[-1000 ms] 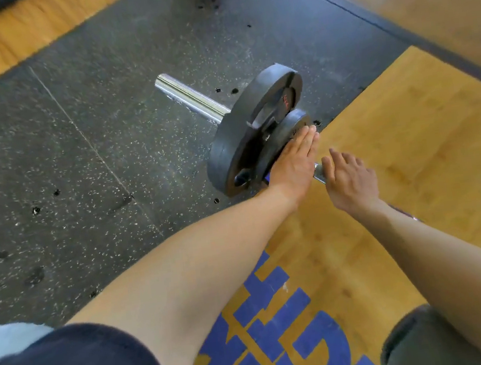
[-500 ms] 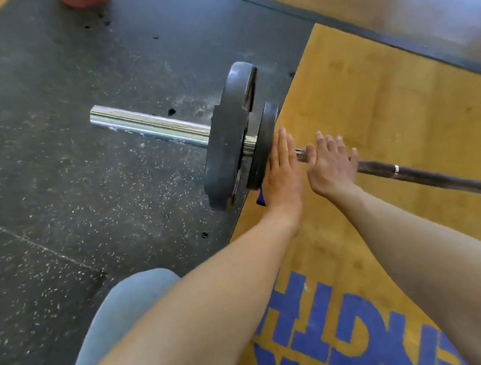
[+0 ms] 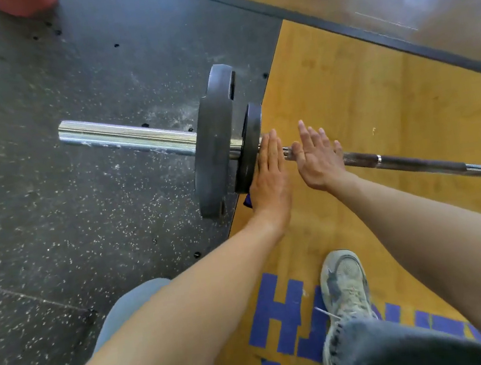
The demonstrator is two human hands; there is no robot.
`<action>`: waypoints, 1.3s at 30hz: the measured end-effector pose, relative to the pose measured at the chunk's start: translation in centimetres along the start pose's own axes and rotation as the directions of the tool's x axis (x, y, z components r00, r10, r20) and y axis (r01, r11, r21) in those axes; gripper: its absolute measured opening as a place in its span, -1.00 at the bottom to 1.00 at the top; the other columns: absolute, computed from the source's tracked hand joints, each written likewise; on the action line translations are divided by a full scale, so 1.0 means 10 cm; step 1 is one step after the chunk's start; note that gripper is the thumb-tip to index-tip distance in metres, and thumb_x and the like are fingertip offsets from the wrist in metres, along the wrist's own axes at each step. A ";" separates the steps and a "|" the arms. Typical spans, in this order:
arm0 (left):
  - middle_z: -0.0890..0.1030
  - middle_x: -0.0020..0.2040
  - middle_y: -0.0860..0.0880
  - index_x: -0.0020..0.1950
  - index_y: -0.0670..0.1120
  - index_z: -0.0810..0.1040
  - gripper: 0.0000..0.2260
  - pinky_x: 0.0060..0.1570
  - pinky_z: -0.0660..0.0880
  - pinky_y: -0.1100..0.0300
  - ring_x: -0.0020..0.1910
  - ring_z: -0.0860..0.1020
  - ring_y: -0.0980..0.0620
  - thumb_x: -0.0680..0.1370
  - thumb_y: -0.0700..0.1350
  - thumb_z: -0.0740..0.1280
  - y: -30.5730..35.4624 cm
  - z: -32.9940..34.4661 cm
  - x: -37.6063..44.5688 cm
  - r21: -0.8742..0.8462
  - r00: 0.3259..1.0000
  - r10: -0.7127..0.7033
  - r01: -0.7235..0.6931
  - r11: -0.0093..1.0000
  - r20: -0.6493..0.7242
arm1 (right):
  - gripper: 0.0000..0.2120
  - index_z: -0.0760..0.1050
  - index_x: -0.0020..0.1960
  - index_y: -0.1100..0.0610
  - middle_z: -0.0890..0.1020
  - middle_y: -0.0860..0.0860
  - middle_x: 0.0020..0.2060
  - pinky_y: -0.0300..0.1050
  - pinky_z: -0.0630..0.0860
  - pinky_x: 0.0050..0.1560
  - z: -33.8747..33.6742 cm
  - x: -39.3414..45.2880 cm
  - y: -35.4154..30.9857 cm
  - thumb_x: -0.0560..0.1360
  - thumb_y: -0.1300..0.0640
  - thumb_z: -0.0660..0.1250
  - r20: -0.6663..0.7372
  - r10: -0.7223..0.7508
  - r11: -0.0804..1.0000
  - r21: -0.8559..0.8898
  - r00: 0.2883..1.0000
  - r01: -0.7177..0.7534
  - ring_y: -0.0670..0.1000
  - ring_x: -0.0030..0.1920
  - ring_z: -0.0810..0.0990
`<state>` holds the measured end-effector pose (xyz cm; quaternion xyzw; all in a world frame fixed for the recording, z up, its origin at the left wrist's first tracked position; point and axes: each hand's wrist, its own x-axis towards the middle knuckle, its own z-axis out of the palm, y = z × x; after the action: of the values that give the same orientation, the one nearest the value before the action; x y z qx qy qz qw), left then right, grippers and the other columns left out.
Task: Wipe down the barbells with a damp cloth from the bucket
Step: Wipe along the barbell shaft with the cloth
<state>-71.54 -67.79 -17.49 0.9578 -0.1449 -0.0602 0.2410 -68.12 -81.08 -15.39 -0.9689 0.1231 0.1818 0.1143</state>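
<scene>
Both bare arms reach forward and down, nearly parallel, the left forearm running in from the lower left and the right from the lower right edge. The left hand [image 3: 270, 178] is flat, fingers [image 3: 271, 151] straight and pressed together, pointing away from the body, thumb hidden. The right hand [image 3: 317, 162] sits just beside it, apart, fingers straight and slightly spread, wrist bent a little. Neither hand curls.
</scene>
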 end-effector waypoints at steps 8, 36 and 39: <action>-0.28 0.65 -0.18 0.61 -0.28 -0.30 -0.42 0.49 -0.32 0.15 0.63 -0.25 -0.10 0.74 -0.26 0.02 0.13 -0.11 0.59 0.171 0.993 -0.080 0.094 0.981 -0.084 | -0.43 -0.24 0.65 -0.09 -0.05 0.00 0.65 0.22 -0.19 0.56 -0.14 0.37 0.08 0.70 -0.20 -0.22 0.079 -0.029 0.999 0.022 0.996 0.028 0.07 0.64 -0.16; -0.30 0.65 -0.17 0.62 -0.26 -0.28 -0.35 0.55 -0.23 0.16 0.64 -0.26 -0.08 0.69 -0.35 0.09 0.14 -0.24 1.70 0.198 0.989 -0.068 0.093 0.976 -0.132 | -0.38 0.01 0.65 -0.05 0.27 0.02 0.58 0.31 0.17 0.45 -0.40 1.51 0.11 0.66 -0.25 -0.27 -0.205 -0.032 0.997 0.060 0.978 0.045 0.16 0.59 0.16; -0.26 0.65 -0.18 0.63 -0.27 -0.26 -0.38 0.54 -0.25 0.16 0.64 -0.24 -0.09 0.70 -0.33 0.07 0.15 -0.21 1.92 0.264 0.989 -0.035 0.072 0.962 -0.143 | -0.38 0.02 0.65 -0.05 0.28 0.02 0.58 0.31 0.20 0.44 -0.47 1.70 0.13 0.66 -0.25 -0.27 -0.219 -0.043 0.997 0.059 0.975 0.057 0.17 0.59 0.17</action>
<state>-53.25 -74.08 -15.81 0.9870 -0.1086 0.0195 0.1168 -51.64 -86.91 -17.84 -0.9815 0.1163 0.0680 0.1359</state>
